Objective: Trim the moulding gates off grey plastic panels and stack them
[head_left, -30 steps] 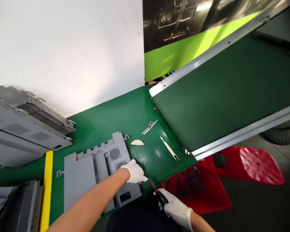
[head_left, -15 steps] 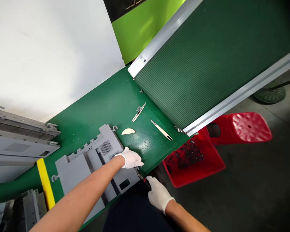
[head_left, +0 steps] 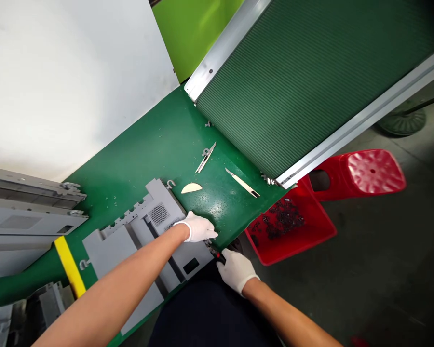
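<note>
A grey plastic panel [head_left: 112, 255] with vents and slots lies on the green bench. My left hand [head_left: 198, 227], in a white glove, is closed over its right edge, fingers hanging past the edge; the fingers' undersides are hidden. Close by, my gloved right hand [head_left: 237, 271] is wrapped round the handles of what look like pliers [head_left: 218, 255], with red and black showing. Their metal tip meets the panel's near right corner, beside a small metal part. Grey hooks [head_left: 170, 184] stick out from the panel's edges.
Two cutter knives [head_left: 242, 182] [head_left: 206, 157] and a cream half-round piece [head_left: 191, 188] lie on the bench. A ribbed green conveyor [head_left: 296, 86] adjoins it. Beneath are a red bin [head_left: 292, 248] of small dark parts and a red stool [head_left: 376, 171]. More grey panels [head_left: 29, 217] stand left.
The view has shifted slightly, so the bench and conveyor sit higher in the picture. Both hands keep their places at the panel's corner; my right hand has turned a little with the pliers.
</note>
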Demonstrator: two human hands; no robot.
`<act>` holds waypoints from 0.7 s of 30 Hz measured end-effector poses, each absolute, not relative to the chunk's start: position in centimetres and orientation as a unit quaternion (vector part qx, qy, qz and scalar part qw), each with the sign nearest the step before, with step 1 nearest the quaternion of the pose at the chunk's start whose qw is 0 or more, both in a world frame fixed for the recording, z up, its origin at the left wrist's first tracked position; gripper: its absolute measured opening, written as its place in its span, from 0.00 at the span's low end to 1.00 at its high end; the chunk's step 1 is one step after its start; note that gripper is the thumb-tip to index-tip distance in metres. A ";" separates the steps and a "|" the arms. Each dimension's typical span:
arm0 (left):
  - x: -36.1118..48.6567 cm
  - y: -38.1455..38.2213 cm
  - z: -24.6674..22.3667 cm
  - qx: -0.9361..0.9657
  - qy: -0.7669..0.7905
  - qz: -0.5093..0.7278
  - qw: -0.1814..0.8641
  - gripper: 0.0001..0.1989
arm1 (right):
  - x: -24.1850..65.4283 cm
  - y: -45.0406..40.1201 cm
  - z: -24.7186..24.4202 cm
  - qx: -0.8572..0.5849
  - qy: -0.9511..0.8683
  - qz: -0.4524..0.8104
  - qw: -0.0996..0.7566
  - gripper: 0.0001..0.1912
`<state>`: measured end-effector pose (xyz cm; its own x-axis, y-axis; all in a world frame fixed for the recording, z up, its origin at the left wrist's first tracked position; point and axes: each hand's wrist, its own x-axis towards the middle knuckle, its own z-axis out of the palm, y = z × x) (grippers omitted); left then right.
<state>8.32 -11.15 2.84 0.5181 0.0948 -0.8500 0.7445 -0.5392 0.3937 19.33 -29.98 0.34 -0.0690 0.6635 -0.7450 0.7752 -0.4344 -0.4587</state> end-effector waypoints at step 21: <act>8.1 -11.0 3.1 0.782 0.267 -0.407 0.389 0.23 | 18.1 -29.7 1.1 0.713 0.551 -0.429 0.054 0.11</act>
<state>8.15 -11.01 3.07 0.5255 0.1001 -0.8449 0.7347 -0.5541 0.3914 18.06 -29.67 1.11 0.0238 0.7404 -0.6718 0.8331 -0.3861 -0.3960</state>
